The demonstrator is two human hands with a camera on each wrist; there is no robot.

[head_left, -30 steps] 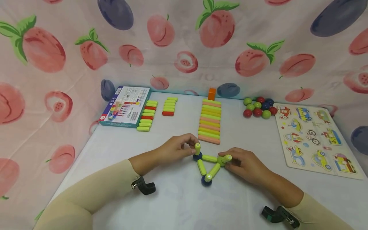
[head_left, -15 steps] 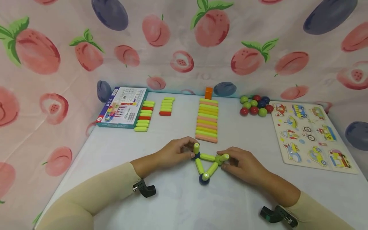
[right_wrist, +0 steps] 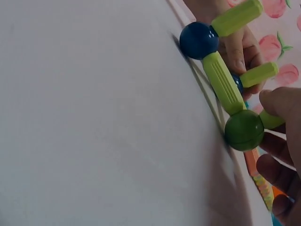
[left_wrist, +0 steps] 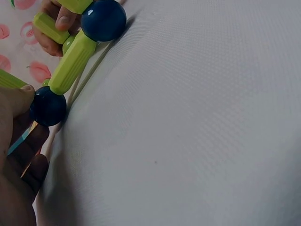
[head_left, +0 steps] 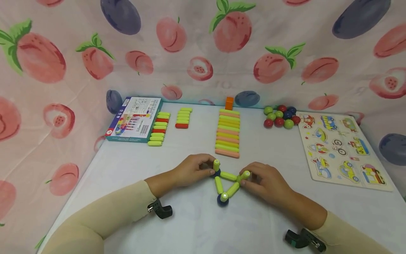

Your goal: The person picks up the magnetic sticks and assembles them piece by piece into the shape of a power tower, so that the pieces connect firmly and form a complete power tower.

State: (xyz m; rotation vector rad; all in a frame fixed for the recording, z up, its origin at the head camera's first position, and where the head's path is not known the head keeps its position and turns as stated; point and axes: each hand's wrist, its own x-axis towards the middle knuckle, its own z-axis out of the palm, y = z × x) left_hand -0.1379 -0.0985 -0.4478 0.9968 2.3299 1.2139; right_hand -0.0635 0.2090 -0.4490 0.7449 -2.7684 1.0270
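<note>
Well, left hand (head_left: 192,170) and right hand (head_left: 268,180) on a ball-and-stick triangle (head_left: 228,176).

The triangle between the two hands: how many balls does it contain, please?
3: a blue ball at the left hand, a second blue ball at the near corner, and a green ball at the right hand. None seems hidden.

Lime-green, ball-cornered triangular frame (head_left: 228,176)

Rod triangle (head_left: 233,189) before stick row (head_left: 227,134), puzzle board (head_left: 344,152) at right
</note>
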